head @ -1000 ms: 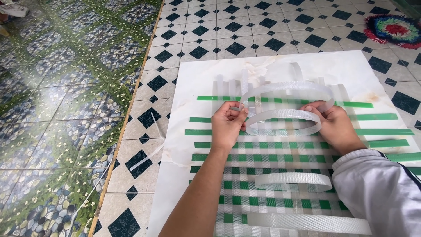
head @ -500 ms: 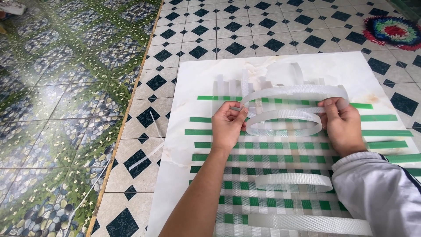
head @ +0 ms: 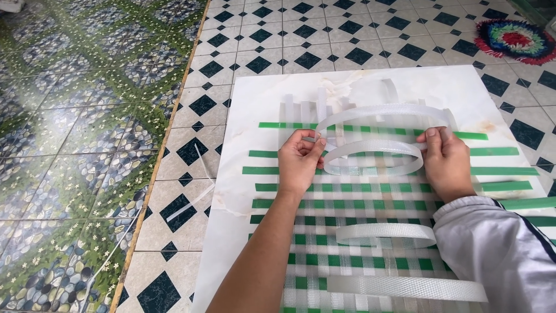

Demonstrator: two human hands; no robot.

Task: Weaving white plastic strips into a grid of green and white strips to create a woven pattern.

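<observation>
Pinched between both hands, a translucent white strap (head: pixel 373 156) bows up in a loop over the mat: the left hand (head: pixel 300 164) nips its end at nine o'clock, the right hand (head: pixel 447 162) grips at three. Nearest me, the green-and-white woven mat (head: pixel 359 232) looks tightly plaited. Toward twelve o'clock, the green strips (head: pixel 370 128) lie mostly uncrossed, so perhaps a third remains, on the white board (head: pixel 255 98).

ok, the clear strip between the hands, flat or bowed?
Bowed: the strip arches above the mat, its ends pinched by both hands.
</observation>
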